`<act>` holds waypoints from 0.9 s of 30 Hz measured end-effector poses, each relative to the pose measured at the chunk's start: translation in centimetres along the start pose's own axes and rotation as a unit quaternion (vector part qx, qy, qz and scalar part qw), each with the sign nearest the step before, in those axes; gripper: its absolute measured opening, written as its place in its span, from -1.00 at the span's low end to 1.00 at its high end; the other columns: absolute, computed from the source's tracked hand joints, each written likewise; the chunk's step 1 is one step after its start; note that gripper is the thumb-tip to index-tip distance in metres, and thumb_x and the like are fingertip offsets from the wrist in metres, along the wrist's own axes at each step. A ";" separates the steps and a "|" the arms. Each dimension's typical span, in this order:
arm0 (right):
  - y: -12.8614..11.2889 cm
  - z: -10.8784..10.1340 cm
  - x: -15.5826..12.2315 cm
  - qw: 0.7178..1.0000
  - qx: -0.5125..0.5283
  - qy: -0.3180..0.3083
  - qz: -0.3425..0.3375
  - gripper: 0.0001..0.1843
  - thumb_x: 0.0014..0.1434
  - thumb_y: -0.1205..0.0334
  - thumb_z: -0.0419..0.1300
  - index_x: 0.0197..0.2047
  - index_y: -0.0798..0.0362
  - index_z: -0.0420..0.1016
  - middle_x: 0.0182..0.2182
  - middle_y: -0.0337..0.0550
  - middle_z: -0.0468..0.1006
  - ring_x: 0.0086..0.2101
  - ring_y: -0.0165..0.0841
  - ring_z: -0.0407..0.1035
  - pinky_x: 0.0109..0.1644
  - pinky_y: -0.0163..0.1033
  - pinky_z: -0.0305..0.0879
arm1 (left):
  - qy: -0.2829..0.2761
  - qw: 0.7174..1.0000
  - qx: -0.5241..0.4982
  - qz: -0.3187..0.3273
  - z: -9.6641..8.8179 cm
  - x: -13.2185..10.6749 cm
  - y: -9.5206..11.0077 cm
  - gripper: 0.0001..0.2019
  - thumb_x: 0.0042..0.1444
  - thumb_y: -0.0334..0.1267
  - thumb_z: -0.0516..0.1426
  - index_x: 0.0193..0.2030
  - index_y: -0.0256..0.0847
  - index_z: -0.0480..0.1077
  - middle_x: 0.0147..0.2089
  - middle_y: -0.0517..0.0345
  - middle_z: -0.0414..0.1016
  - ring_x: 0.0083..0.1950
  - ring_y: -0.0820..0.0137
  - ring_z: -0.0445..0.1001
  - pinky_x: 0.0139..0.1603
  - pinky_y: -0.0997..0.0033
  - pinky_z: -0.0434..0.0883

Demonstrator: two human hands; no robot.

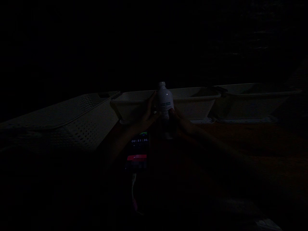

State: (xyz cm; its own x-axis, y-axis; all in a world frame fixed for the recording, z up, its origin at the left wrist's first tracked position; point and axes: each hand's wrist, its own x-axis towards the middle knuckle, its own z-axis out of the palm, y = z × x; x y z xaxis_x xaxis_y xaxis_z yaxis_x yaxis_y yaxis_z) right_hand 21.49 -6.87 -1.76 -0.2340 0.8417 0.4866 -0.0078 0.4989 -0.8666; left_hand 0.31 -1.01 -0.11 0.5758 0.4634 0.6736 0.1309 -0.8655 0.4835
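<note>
A white bottle [165, 99] with a screw cap and a printed label stands upright in the middle of a very dark view. My left hand [148, 115] is at its left side, thumb and fingers against it. From the right, my right hand [180, 121] grips the bottle with the thumb across its front. The fingers behind the bottle are hidden, and its lower part fades into shadow.
Below my left hand lies a lit phone [136, 150] showing a timer, with a cable [132, 189] plugged in. Behind the bottle is a pale bin [197, 107], with another bin [243, 106] to its right. A perforated basket [84, 128] stands at left.
</note>
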 end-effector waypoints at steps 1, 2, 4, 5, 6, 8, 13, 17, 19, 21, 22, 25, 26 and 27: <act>0.1 0.0 0.1 1.000 0.001 -0.001 -0.002 -0.20 0.27 -0.51 0.13 0.25 -0.04 0.40 0.25 0.02 0.52 0.22 0.00 0.41 0.46 0.23 0.22 | 0.000 1.000 0.009 0.003 0.0 0.0 0.0 -0.09 0.36 0.20 0.11 0.63 0.15 -0.36 0.72 0.01 -0.32 0.71 -0.02 -0.20 0.64 -0.28 0.03; 0.2 -0.1 0.1 1.000 0.001 -0.003 -0.004 -0.21 0.27 -0.51 0.13 0.25 -0.04 0.40 0.26 0.02 0.51 0.22 0.00 0.41 0.46 0.22 0.21 | -0.002 1.000 0.016 0.004 -0.1 0.0 0.0 -0.09 0.37 0.20 0.10 0.63 0.15 -0.37 0.72 0.01 -0.32 0.71 -0.01 -0.20 0.64 -0.28 0.00; 0.2 -0.1 0.2 1.000 0.000 -0.005 -0.004 -0.20 0.26 -0.52 0.14 0.24 -0.03 0.41 0.26 0.03 0.51 0.24 0.01 0.39 0.47 0.22 0.21 | -0.004 1.000 0.024 0.003 -0.1 0.0 0.1 -0.09 0.37 0.20 0.10 0.63 0.14 -0.39 0.72 0.02 -0.32 0.72 0.00 -0.22 0.66 -0.25 -0.03; 0.2 -0.1 0.2 1.000 0.001 -0.005 -0.003 -0.19 0.25 -0.53 0.14 0.24 -0.03 0.40 0.25 0.03 0.52 0.25 0.01 0.39 0.47 0.22 0.21 | -0.004 1.000 0.026 0.002 -0.1 0.0 0.0 -0.08 0.37 0.20 0.10 0.63 0.14 -0.39 0.72 0.02 -0.32 0.72 0.01 -0.22 0.66 -0.23 -0.03; 0.2 -0.1 0.2 1.000 0.003 -0.006 -0.001 -0.18 0.25 -0.53 0.14 0.25 -0.03 0.40 0.24 0.02 0.52 0.25 0.02 0.38 0.46 0.22 0.22 | -0.002 1.000 0.027 0.000 -0.1 0.0 0.0 -0.08 0.37 0.19 0.11 0.63 0.13 -0.38 0.72 0.02 -0.31 0.72 0.02 -0.23 0.67 -0.22 -0.04; 0.2 -0.1 0.2 1.000 0.007 -0.009 0.002 -0.17 0.25 -0.54 0.14 0.26 -0.04 0.39 0.22 0.02 0.53 0.24 0.01 0.40 0.45 0.21 0.23 | 0.004 1.000 0.023 0.002 -0.1 0.0 -0.2 -0.08 0.36 0.18 0.13 0.63 0.13 -0.36 0.72 0.02 -0.29 0.72 0.04 -0.23 0.67 -0.21 -0.06; 0.0 0.0 0.1 1.000 -0.002 -0.002 0.011 -0.21 0.25 -0.52 0.13 0.22 -0.05 0.38 0.21 0.04 0.51 0.21 0.00 0.41 0.45 0.25 0.21 | 0.006 0.999 0.025 0.020 -0.1 0.1 -0.8 -0.08 0.36 0.20 0.12 0.63 0.15 -0.36 0.72 0.02 -0.30 0.72 0.03 -0.21 0.67 -0.21 -0.07; -0.3 0.0 0.1 1.000 -0.004 -0.006 0.001 -0.21 0.26 -0.53 0.11 0.21 -0.04 0.38 0.22 0.05 0.51 0.21 0.01 0.40 0.45 0.27 0.20 | -0.008 1.000 0.021 0.009 -0.2 0.1 -0.5 -0.08 0.38 0.18 0.11 0.63 0.15 -0.42 0.72 0.01 -0.34 0.72 0.03 -0.22 0.66 -0.21 -0.01; -0.3 0.0 0.1 1.000 -0.008 -0.008 0.001 -0.21 0.26 -0.54 0.11 0.19 -0.03 0.38 0.19 0.05 0.53 0.18 0.01 0.42 0.43 0.27 0.22 | -0.006 1.000 0.026 0.014 -0.2 0.1 -0.4 -0.07 0.37 0.20 0.10 0.63 0.15 -0.42 0.72 0.02 -0.34 0.72 0.01 -0.23 0.66 -0.22 -0.01; -0.3 0.0 0.1 1.000 -0.008 -0.004 0.003 -0.22 0.25 -0.54 0.11 0.17 -0.03 0.39 0.20 0.05 0.54 0.17 0.00 0.43 0.43 0.26 0.23 | -0.004 0.999 0.029 0.016 -0.1 0.0 -0.4 -0.08 0.37 0.21 0.10 0.63 0.17 -0.42 0.72 0.04 -0.34 0.72 0.00 -0.23 0.66 -0.24 -0.02; -0.2 0.0 0.1 1.000 -0.006 -0.004 0.003 -0.22 0.26 -0.54 0.12 0.17 -0.04 0.39 0.21 0.04 0.53 0.18 0.00 0.43 0.43 0.26 0.24 | -0.003 0.999 0.029 0.013 -0.1 0.0 -0.4 -0.08 0.37 0.22 0.10 0.63 0.17 -0.41 0.72 0.04 -0.33 0.72 0.00 -0.22 0.66 -0.24 -0.02; -0.1 0.0 0.2 1.000 -0.001 -0.007 0.002 -0.24 0.27 -0.52 0.12 0.17 -0.04 0.41 0.22 0.03 0.53 0.19 -0.01 0.43 0.44 0.24 0.24 | 0.003 0.999 0.033 0.010 -0.1 0.0 -0.5 -0.08 0.36 0.23 0.10 0.63 0.18 -0.39 0.72 0.04 -0.30 0.72 0.00 -0.21 0.66 -0.26 -0.02; -0.1 0.0 0.2 1.000 -0.001 -0.007 0.002 -0.24 0.26 -0.52 0.13 0.17 -0.04 0.41 0.22 0.03 0.53 0.19 -0.01 0.43 0.44 0.24 0.24 | 0.005 0.999 0.036 0.012 -0.1 0.1 -0.5 -0.08 0.36 0.23 0.10 0.63 0.17 -0.38 0.72 0.03 -0.29 0.72 0.01 -0.21 0.66 -0.26 -0.03; 0.0 0.0 0.2 1.000 0.002 -0.006 0.002 -0.23 0.26 -0.52 0.14 0.18 -0.04 0.41 0.22 0.03 0.53 0.19 0.00 0.43 0.44 0.25 0.24 | 0.005 0.999 0.037 0.015 -0.1 0.1 -0.5 -0.08 0.36 0.23 0.10 0.63 0.16 -0.39 0.72 0.02 -0.29 0.72 0.01 -0.21 0.66 -0.26 -0.03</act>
State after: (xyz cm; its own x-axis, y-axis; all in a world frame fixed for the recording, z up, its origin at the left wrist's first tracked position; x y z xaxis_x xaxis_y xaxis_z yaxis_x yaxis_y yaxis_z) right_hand 21.46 -6.76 -1.64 -0.2463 0.8415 0.4809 -0.0107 0.4938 -0.8695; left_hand 0.22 -0.51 -0.27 0.5729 0.4389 0.6922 0.1739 -0.8904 0.4207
